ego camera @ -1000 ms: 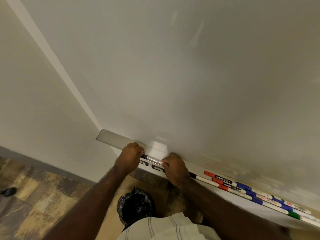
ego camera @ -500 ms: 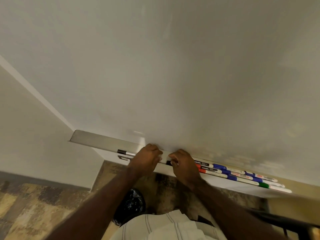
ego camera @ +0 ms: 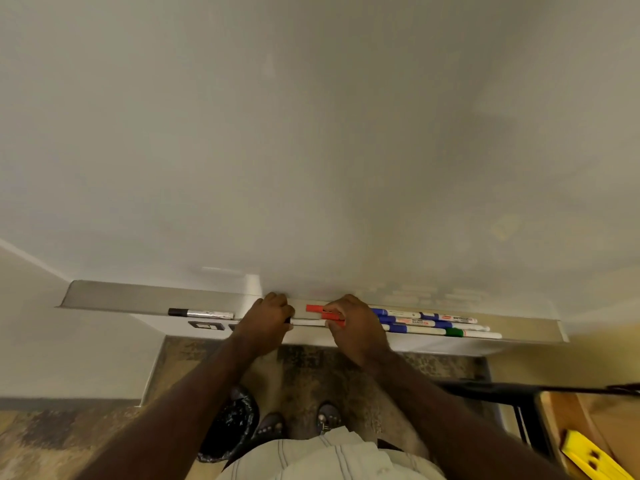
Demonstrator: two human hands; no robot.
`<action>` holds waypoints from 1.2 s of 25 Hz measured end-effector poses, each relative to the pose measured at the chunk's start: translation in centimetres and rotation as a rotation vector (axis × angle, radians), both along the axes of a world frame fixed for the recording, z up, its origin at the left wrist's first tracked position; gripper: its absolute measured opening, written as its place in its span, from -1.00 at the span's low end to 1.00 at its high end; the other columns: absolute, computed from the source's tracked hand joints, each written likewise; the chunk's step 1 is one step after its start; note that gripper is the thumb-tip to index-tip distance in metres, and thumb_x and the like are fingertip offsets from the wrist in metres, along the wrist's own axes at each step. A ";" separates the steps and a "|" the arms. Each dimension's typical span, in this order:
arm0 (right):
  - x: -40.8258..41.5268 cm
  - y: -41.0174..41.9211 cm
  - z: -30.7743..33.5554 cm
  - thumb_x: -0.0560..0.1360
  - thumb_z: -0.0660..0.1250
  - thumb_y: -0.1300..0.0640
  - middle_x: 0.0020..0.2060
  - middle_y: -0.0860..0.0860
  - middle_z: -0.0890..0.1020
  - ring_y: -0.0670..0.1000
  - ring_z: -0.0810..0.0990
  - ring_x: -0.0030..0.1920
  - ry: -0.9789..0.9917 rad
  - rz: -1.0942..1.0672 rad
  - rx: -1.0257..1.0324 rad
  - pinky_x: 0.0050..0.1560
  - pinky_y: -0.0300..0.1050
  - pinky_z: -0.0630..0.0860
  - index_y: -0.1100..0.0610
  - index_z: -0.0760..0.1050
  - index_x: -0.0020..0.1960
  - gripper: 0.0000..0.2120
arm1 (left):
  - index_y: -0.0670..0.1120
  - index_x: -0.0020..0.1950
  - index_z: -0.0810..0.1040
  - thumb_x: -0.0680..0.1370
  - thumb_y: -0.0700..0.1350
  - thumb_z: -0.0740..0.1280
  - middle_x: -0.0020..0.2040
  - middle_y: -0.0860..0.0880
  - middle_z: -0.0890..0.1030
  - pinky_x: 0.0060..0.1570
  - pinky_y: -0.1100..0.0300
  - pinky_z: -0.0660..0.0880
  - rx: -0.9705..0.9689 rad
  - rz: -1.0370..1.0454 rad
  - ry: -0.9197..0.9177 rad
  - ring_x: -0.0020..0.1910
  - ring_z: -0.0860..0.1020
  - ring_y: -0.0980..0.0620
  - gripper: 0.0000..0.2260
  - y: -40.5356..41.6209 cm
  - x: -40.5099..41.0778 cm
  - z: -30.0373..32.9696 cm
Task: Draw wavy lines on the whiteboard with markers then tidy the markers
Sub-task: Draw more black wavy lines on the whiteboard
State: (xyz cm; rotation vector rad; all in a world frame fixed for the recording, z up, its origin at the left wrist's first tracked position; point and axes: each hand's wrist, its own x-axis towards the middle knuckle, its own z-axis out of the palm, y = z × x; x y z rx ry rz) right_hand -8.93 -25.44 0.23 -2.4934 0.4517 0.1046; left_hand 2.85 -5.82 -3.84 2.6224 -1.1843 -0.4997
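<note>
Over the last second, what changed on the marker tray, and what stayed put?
Both hands slid right along the tray. The left hand left the black marker; with the right hand it now holds a white-barrelled marker. Blue markers stayed.

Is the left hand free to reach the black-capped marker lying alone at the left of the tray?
Probably not yet: the left hand grips a white marker with the right hand. Once it lets go, nothing lies between it and the black-capped marker on the tray.
</note>
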 end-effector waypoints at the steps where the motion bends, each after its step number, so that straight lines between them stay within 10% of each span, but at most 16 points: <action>1: -0.3 -0.4 0.1 0.58 0.45 0.00 0.18 -0.07 0.62 -0.03 0.58 0.19 0.001 -0.016 0.011 0.25 -0.16 0.53 -0.01 0.63 0.25 -0.74 | -0.03 0.29 0.63 0.66 0.00 0.31 0.20 -0.03 0.53 0.21 0.05 0.41 0.001 0.000 0.008 0.27 0.43 -0.04 -0.74 0.0 0.0 0.2; 11: -3.0 -0.6 5.2 0.45 0.51 -0.31 -0.10 -0.11 0.68 -0.07 0.68 -0.06 -0.009 -0.358 0.403 -0.16 -0.21 0.58 -0.11 0.47 0.40 -0.40 | -0.04 0.15 0.65 0.64 -0.04 0.38 -0.03 0.10 0.49 -0.11 0.04 0.65 -0.315 0.126 0.112 -0.07 0.50 0.11 -0.86 1.2 -2.1 5.1; 16: -4.1 0.4 7.9 0.44 0.45 -0.36 -0.26 0.12 0.70 0.05 0.65 -0.35 -0.011 -0.435 0.898 -0.39 -0.09 0.56 0.13 0.66 0.05 -0.46 | -0.01 0.22 0.60 0.71 0.00 0.27 -0.02 0.11 0.59 -0.08 0.20 0.56 -0.481 0.045 0.199 -0.07 0.55 0.16 -0.82 -1.6 -5.4 10.1; 21: -5.4 -0.5 10.8 0.59 0.34 -0.29 -0.38 0.15 0.60 0.04 0.49 -0.49 -0.151 -0.443 1.169 -0.51 -0.22 0.33 0.18 0.56 -0.11 -0.50 | -0.05 0.26 0.60 0.71 -0.07 0.28 0.03 0.13 0.62 -0.03 0.44 0.42 -0.598 -0.057 0.281 0.02 0.59 0.15 -0.83 -4.0 -8.5 14.2; 30: -7.9 -5.1 13.6 0.67 0.29 -0.04 -0.39 0.12 0.64 0.03 0.57 -0.47 -0.242 -0.390 1.493 -0.50 -0.20 0.43 0.13 0.60 -0.16 -0.67 | 0.03 0.24 0.66 0.75 -0.03 0.16 -0.25 0.01 0.49 -0.18 0.28 0.45 -0.714 0.062 0.509 -0.26 0.48 0.15 -0.73 -4.1 -9.3 17.4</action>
